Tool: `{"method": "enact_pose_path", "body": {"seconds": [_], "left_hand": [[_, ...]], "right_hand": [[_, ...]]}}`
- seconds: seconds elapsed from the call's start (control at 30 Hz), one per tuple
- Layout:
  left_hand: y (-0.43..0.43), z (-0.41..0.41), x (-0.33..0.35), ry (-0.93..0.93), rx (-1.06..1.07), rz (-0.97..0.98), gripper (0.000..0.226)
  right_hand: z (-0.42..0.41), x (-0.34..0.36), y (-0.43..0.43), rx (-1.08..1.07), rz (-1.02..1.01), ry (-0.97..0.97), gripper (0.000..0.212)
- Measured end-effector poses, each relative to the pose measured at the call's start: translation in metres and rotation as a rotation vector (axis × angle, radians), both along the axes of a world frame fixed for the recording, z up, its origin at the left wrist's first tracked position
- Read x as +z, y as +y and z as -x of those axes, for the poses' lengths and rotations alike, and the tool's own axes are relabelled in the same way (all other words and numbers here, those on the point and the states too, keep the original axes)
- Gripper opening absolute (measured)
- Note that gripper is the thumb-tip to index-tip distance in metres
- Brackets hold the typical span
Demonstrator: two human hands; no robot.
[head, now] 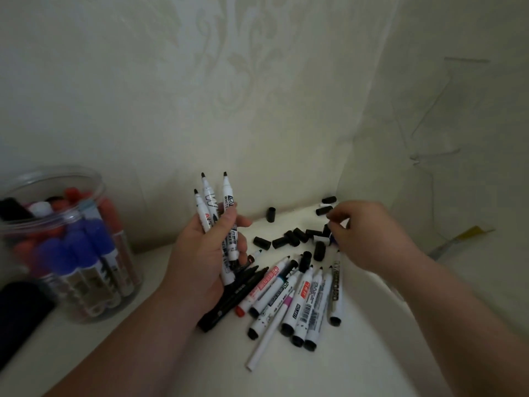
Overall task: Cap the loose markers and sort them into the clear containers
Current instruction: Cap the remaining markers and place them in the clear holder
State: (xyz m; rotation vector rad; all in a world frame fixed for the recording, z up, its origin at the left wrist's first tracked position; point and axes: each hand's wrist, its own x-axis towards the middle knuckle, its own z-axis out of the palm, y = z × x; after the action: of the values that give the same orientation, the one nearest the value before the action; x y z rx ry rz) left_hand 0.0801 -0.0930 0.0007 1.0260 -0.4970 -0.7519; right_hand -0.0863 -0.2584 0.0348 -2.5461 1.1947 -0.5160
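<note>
My forearms come in from the bottom edge. My left hand (pixel 206 253) is curled round a bundle of uncapped markers (pixel 228 202), felt tips up, so each is ready for a lid. My right hand (pixel 369 233), centre right, curls over the scattered black caps (pixel 262 242), fingertips pinching one stubby cylinder. More smooth white plastic loose markers (pixel 303 299) lie fanned at lower centre. The clear jar (pixel 97 181) at left holds capped blue and red ones.

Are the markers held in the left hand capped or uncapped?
Uncapped. The three markers that the left hand grips point upward, each with its bare black nib showing and no cap on it.
</note>
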Motion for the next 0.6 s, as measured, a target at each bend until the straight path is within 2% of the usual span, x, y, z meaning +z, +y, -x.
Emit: {"method": "enact_pose_path", "body": {"seconds": [0.13, 0.27, 0.4, 0.5, 0.6], "left_hand": [[-0.001, -0.006, -0.001, 0.052, 0.023, 0.001, 0.014], [-0.001, -0.006, -0.005, 0.089, 0.009, 0.004, 0.023], [-0.001, -0.006, -0.008, 0.087, -0.005, 0.038, 0.025], [-0.001, -0.005, -0.009, 0.080, -0.021, 0.044, 0.026], [-0.001, -0.004, -0.012, 0.067, -0.041, 0.038, 0.025]], "right_hand": [[-0.037, 0.019, -0.020, 0.192, 0.015, 0.280, 0.023], [-0.070, 0.022, -0.025, 0.383, -0.033, 0.483, 0.031], [-0.090, 0.016, -0.029, 0.441, -0.058, 0.644, 0.041], [-0.095, 0.011, -0.034, 0.441, -0.047, 0.692, 0.041], [-0.094, 0.007, -0.036, 0.441, -0.066, 0.662, 0.029]]}}
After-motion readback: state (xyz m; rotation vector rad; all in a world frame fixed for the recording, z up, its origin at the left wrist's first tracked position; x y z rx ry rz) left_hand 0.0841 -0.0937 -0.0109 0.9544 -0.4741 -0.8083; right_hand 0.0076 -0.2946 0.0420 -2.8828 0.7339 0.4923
